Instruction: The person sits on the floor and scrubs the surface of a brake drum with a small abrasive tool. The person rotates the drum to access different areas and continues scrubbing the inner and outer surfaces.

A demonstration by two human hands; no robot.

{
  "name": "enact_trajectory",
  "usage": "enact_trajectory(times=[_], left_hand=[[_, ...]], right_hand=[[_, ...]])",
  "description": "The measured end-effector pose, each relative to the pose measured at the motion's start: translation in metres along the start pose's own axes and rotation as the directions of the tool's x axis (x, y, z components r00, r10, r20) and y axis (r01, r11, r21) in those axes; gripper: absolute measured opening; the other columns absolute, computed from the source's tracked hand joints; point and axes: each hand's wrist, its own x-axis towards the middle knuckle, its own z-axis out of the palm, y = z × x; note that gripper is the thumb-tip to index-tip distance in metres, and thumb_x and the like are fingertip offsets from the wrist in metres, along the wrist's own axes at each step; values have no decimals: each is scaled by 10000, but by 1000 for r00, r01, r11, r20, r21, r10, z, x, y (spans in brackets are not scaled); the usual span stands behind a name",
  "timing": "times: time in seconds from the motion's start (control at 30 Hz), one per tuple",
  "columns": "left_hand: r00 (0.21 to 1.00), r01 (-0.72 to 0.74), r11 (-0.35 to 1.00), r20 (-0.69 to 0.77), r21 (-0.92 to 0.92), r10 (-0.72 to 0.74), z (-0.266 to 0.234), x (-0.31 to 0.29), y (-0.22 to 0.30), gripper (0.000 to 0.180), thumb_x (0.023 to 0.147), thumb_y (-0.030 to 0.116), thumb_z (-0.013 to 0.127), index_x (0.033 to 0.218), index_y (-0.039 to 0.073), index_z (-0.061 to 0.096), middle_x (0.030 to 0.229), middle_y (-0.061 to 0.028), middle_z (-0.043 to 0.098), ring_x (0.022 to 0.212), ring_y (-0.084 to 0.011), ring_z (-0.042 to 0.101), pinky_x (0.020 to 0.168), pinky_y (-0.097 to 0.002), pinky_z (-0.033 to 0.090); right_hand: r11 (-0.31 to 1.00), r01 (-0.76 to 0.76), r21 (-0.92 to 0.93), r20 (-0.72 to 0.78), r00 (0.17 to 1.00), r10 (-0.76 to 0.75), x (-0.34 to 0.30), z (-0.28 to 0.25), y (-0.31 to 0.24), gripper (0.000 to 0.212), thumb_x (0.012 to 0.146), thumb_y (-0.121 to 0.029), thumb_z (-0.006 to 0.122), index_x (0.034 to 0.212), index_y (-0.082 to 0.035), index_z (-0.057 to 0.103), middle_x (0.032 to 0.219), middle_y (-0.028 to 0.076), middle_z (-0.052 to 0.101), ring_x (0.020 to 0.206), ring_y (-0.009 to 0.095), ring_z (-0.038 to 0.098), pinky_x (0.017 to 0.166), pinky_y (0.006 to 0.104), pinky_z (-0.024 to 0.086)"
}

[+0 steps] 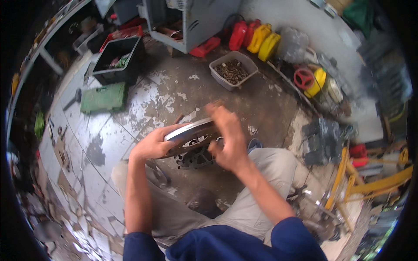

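In front of my lap, my left hand (153, 144) is closed on the left edge of a heavy round metal disc (193, 132). The disc is tilted, with a shiny rim and a dark face with openings at its middle. At its right side is my right hand (230, 141), smeared by motion, its thumb apart from the fingers. Whether it grips or only touches the disc, I cannot tell. Below the disc, between my knees, a round metal part with several holes (196, 162) is partly hidden.
Ahead stands a grey tub (213, 75) of small metal pieces. A green case (103, 98), a hammer (73, 100) and a black crate (96, 77) are at the left. Red and yellow jugs (260, 38) line the wall. A yellow metal frame (340, 176) stands at the right.
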Motion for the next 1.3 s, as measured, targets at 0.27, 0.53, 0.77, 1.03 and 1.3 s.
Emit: enact_trajectory(times=[0.27, 0.53, 0.77, 1.03, 1.3], left_hand=[[973, -168, 980, 139, -111, 182, 1, 5, -19, 627, 948, 354, 623, 1462, 43, 442, 1390, -182, 556, 1250, -290, 549, 1060, -371, 409], [979, -124, 981, 142, -147, 145, -10, 3, -13, 622, 979, 455, 563, 1439, 46, 481, 1317, -186, 608, 1205, -221, 563, 1028, -322, 425], [959, 35, 872, 263, -488, 109, -20, 41, -44, 641, 1039, 540, 362, 1354, 29, 584, 1304, -98, 631, 1157, -182, 591, 1021, -332, 457], [944, -137, 969, 270, -205, 190, -26, 58, -23, 699, 980, 546, 517, 1444, 25, 472, 1377, -157, 571, 1270, -263, 538, 1054, -371, 432], [960, -169, 980, 242, 108, 139, -17, 21, -13, 869, 905, 459, 659, 1539, 26, 253, 1353, -256, 557, 1240, -346, 562, 1006, -393, 461]], right_hand=[[993, 72, -93, -20, 997, -74, 7, 2, -1, 804, 926, -736, 359, 1338, -74, 557, 1356, 134, 572, 1308, 334, 492, 1128, 541, 275], [944, 222, -243, -70, 967, -245, 7, 36, -29, 692, 996, -651, 281, 1235, -97, 620, 1257, 85, 624, 1258, 296, 526, 1132, 520, 268], [995, 83, -53, -13, 996, -84, 22, 17, -5, 700, 1008, -634, 304, 1249, -42, 590, 1242, 108, 646, 1182, 291, 584, 1054, 416, 396], [981, -84, 173, -22, 996, 89, 5, 7, 45, 709, 1023, -612, 288, 1201, 4, 591, 1183, 155, 657, 1123, 264, 626, 1006, 386, 450], [827, -469, 309, 318, 871, 376, 27, -30, 34, 563, 1080, -412, 327, 1149, 30, 668, 1121, 143, 704, 1048, 217, 654, 980, 334, 459]])
